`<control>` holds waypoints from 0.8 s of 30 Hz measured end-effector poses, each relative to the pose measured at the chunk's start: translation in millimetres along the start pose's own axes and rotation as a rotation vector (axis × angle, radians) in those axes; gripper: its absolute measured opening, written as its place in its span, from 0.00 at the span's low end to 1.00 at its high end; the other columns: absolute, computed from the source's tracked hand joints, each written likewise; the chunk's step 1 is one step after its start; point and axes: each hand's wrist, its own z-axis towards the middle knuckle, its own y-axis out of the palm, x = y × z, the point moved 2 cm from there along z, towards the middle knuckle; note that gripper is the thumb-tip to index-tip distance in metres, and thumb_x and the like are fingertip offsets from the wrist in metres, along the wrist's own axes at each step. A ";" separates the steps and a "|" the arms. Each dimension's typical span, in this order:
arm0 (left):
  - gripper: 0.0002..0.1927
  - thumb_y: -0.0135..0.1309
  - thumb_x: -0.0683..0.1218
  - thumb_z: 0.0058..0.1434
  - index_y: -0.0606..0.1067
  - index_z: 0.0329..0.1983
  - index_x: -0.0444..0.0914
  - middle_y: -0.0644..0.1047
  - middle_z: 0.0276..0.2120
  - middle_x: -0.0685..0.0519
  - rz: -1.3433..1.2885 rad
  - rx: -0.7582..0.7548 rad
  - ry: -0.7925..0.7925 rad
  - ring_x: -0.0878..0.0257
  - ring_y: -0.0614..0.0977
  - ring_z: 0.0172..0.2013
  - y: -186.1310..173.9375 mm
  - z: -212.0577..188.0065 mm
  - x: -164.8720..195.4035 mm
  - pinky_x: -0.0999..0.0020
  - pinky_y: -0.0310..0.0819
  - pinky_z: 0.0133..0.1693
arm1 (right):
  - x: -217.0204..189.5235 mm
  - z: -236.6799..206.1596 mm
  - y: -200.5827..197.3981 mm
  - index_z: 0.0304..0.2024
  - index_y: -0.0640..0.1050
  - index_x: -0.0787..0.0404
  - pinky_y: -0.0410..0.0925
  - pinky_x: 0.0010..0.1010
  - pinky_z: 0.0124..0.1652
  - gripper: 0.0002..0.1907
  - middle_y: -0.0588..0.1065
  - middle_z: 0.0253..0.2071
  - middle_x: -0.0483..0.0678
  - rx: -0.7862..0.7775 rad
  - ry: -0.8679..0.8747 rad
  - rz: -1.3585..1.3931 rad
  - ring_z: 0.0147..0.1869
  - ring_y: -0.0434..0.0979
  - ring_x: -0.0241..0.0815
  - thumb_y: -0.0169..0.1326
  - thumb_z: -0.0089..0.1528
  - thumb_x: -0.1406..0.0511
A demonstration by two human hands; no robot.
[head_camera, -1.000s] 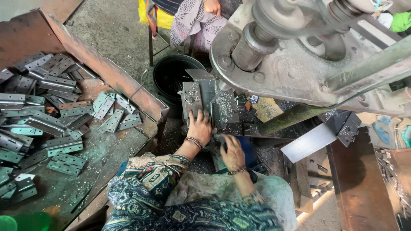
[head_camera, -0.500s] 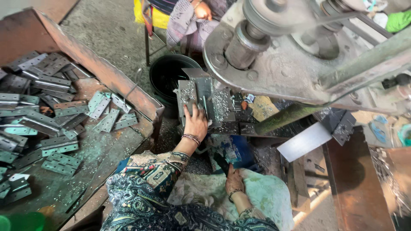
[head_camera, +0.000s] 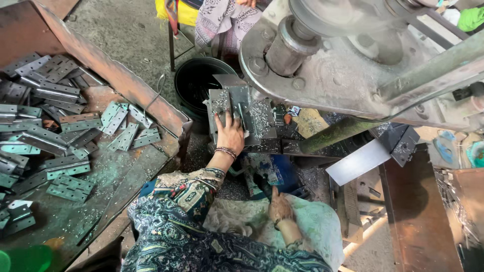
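While your left hand (head_camera: 230,133) reaches forward onto the press bed, its fingers lie spread and flat on a grey metal plate (head_camera: 225,103) that sits under the big machine head (head_camera: 322,55); the hand presses on the plate rather than closing around it. The plate lies on the bed just in front of a black bucket (head_camera: 199,83), and bright metal chips are scattered over the bed beside your fingers. You wear bangles on that wrist and a patterned sleeve (head_camera: 189,189) runs back from it.

Your right hand (head_camera: 279,207) is well apart from the left, low in your lap, resting on a pale sack (head_camera: 312,221). Its fingers are loosely curled and I cannot tell whether they hold anything.

To your left a rusty tray (head_camera: 116,75) holds a heap of stamped hinge plates (head_camera: 50,126), grey and greenish, some overlapping, some loose near the tray's edge. To your right a flat bright strip (head_camera: 358,162) juts out below the machine's green bar (head_camera: 335,133). Beyond the bucket another person's patterned clothing (head_camera: 222,17) shows beside a yellow seat.
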 end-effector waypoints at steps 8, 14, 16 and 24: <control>0.24 0.40 0.56 0.68 0.77 0.59 0.42 0.65 0.69 0.48 0.021 0.031 0.054 0.40 0.52 0.73 0.6 -5.1 1.1 0.22 0.37 0.65 | 5.6 -3.8 -15.2 0.74 0.50 0.51 0.71 0.49 0.56 0.42 0.69 0.58 0.63 -0.076 0.031 -0.003 0.59 0.75 0.62 0.54 0.62 0.61; 0.22 0.40 0.55 0.67 0.80 0.52 0.42 0.69 0.65 0.50 0.017 0.146 -0.030 0.41 0.54 0.72 -2.5 1.9 -0.8 0.23 0.37 0.65 | 5.7 -2.0 -34.9 0.74 0.52 0.51 0.72 0.49 0.55 0.41 0.70 0.58 0.62 -0.065 0.024 -0.081 0.57 0.77 0.63 0.55 0.63 0.56; 0.22 0.39 0.54 0.70 0.81 0.52 0.42 0.69 0.66 0.50 0.022 0.100 -0.017 0.40 0.53 0.72 -1.1 2.6 -1.0 0.23 0.37 0.65 | 3.4 2.1 -18.8 0.74 0.52 0.52 0.72 0.49 0.55 0.41 0.70 0.58 0.63 -0.089 0.025 -0.065 0.58 0.76 0.63 0.55 0.63 0.57; 0.20 0.41 0.53 0.69 0.80 0.53 0.42 0.71 0.64 0.49 0.064 0.101 0.029 0.39 0.56 0.71 5.0 -2.7 0.7 0.22 0.39 0.65 | -5.6 -0.5 10.7 0.72 0.54 0.53 0.71 0.50 0.56 0.39 0.71 0.58 0.63 -0.012 0.070 0.036 0.60 0.74 0.63 0.55 0.63 0.58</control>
